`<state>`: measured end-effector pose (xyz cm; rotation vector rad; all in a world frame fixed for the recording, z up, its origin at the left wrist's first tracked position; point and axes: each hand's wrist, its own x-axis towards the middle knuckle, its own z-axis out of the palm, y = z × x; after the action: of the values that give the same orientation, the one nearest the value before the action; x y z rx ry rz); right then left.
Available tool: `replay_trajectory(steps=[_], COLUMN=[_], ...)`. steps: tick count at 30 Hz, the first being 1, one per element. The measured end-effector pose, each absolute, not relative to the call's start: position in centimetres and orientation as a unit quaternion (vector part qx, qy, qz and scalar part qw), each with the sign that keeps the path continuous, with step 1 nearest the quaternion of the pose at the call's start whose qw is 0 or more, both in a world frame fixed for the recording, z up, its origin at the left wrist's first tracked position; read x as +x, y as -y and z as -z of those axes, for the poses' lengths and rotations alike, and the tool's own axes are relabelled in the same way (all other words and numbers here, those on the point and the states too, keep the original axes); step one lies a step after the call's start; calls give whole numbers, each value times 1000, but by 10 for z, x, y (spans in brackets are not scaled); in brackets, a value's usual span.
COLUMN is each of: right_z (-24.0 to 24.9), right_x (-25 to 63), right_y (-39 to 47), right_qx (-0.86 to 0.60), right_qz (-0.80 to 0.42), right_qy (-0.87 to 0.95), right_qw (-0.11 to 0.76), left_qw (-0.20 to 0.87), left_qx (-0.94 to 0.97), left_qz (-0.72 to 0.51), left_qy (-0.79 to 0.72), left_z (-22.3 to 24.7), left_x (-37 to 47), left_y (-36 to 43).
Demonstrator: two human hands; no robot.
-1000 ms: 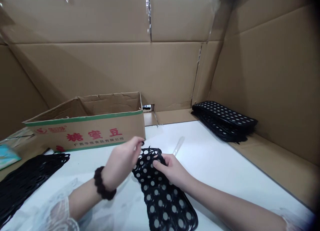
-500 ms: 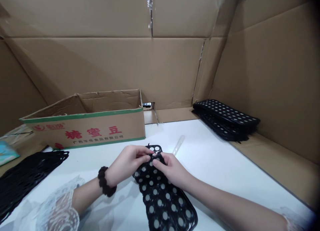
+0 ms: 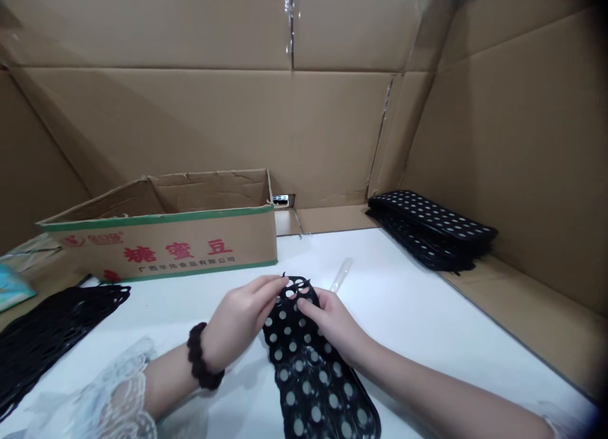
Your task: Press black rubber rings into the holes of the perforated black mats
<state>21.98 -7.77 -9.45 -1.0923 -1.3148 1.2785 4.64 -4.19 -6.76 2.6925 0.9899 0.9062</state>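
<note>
A long black sheet with rows of round holes [image 3: 308, 369] lies on the white table in front of me, its far end slightly raised between my hands. My left hand [image 3: 244, 315] is at the left side of that far end, its fingertips against the edge. With thumb on top and fingers behind, my right hand [image 3: 335, 322] pinches the sheet's right edge. Small black bits stick up at the far rim.
A cardboard box with green edges [image 3: 166, 242] stands at the back left. A stack of holed black sheets [image 3: 432, 223] lies at the right, more black netting [image 3: 57, 325] at the left. A clear strip [image 3: 341, 274] rests behind my right hand. Cardboard walls [image 3: 342, 135] surround the table.
The sheet's far end has turned a little to the right. My left fingers have moved off its middle to its left edge, and my right hand has shifted slightly right.
</note>
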Motion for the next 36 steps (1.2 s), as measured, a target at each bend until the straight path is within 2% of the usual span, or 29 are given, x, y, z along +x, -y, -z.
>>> replay_trajectory(steps=[4, 11, 13, 17, 20, 23, 26, 28, 31, 36], right_z=[91, 88, 88, 91, 95, 97, 98, 98, 96, 94], right_x=[222, 221, 221, 219, 219, 219, 219, 219, 218, 220], right_y=[78, 81, 82, 81, 80, 78, 76, 76, 77, 79], right_qx=[-443, -455, -468, -488, -512, -528, -533, -528, -507, -513], right_qz=[-520, -503, -485, -471, -468, -464, -451, -452, -467, -457], right_qy=[534, 541, 548, 555, 538, 511, 497, 490, 483, 477], right_qw=[498, 498, 495, 481, 478, 494, 515, 526, 540, 547], left_qw=[145, 401, 431, 380, 332, 224, 109, 79, 120, 318], left_qx=[882, 801, 795, 799, 741, 701, 781, 842, 878, 813], left_qz=[-303, -266, -260, -287, -379, -469, -444, -406, -359, -321], left_qy=[-330, -356, -339, -367, -443, -488, -426, -347, -292, -367], left_z=[82, 69, 69, 70, 64, 60, 70, 81, 95, 89], left_x=[55, 56, 57, 53, 42, 31, 33, 39, 46, 50], left_y=[51, 47, 46, 37, 21, 11, 16, 24, 35, 41])
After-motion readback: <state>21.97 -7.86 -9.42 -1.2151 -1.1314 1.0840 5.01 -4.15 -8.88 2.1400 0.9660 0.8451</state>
